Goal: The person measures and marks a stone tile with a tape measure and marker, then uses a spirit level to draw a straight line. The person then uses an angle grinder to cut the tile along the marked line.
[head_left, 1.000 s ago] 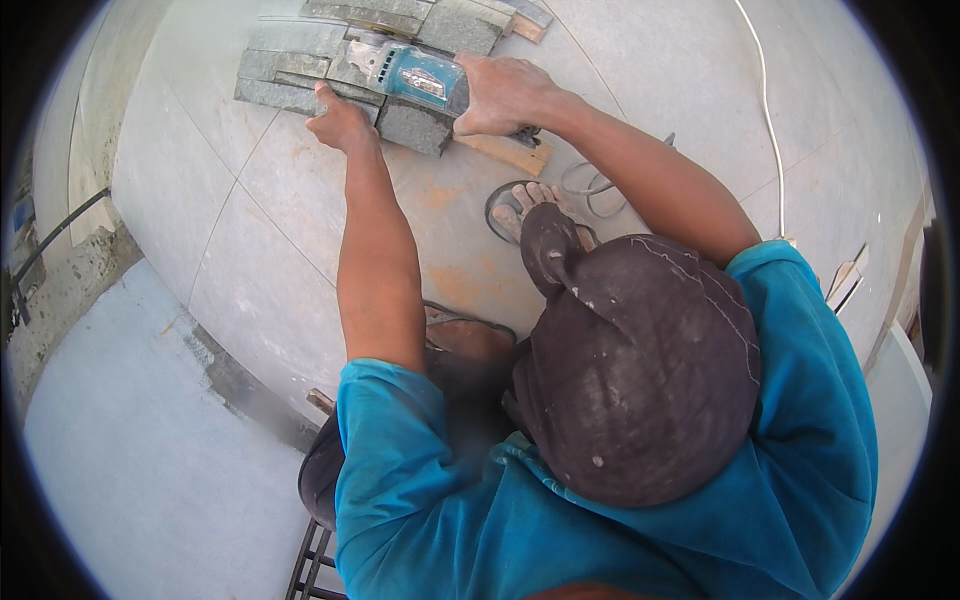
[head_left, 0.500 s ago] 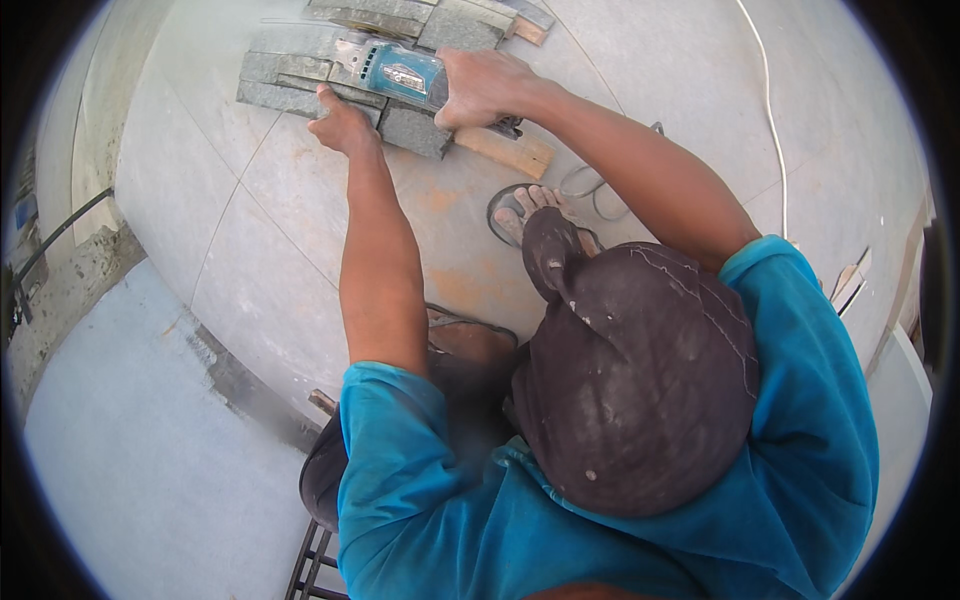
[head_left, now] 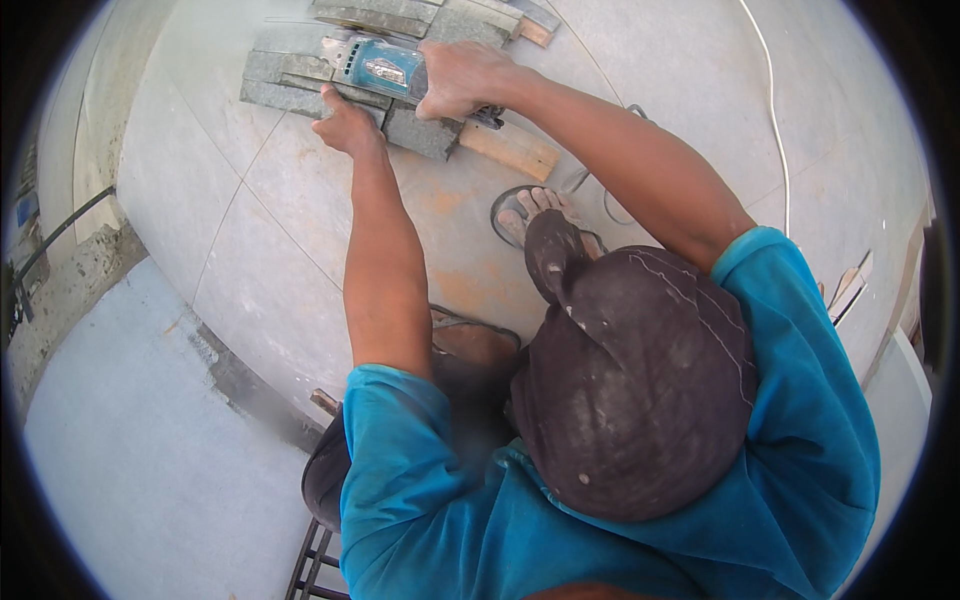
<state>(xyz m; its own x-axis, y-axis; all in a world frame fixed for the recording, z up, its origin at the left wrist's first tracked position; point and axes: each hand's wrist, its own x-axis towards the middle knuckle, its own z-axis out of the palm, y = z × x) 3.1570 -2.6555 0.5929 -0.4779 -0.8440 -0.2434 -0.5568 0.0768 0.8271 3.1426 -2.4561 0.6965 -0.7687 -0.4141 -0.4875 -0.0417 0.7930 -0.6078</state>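
My right hand [head_left: 465, 80] is wrapped round the rear of a teal angle grinder [head_left: 378, 66], which lies level over a grey stone cladding panel [head_left: 285, 97]. The grinder's pale, dusty head points left; its disc is too blurred to make out. At the panel's near edge, my left hand [head_left: 348, 125] grips the stone, thumb on top and the other fingers mostly hidden. Beside it, a thicker grey stone piece [head_left: 420, 132] juts toward me. More stone strips [head_left: 385, 14] lie just beyond the grinder.
A wooden board [head_left: 510, 150] sticks out from under the stones near my sandalled foot [head_left: 540, 210]. A white cable [head_left: 770, 90] runs along the tiled floor [head_left: 270, 180] at right. Black metal bars [head_left: 318, 565] show at lower left, and thin offcuts [head_left: 850, 287] lie far right.
My right hand and the angle grinder have slid left across the stone panel. My left hand stays at the panel's near edge, almost unmoved.
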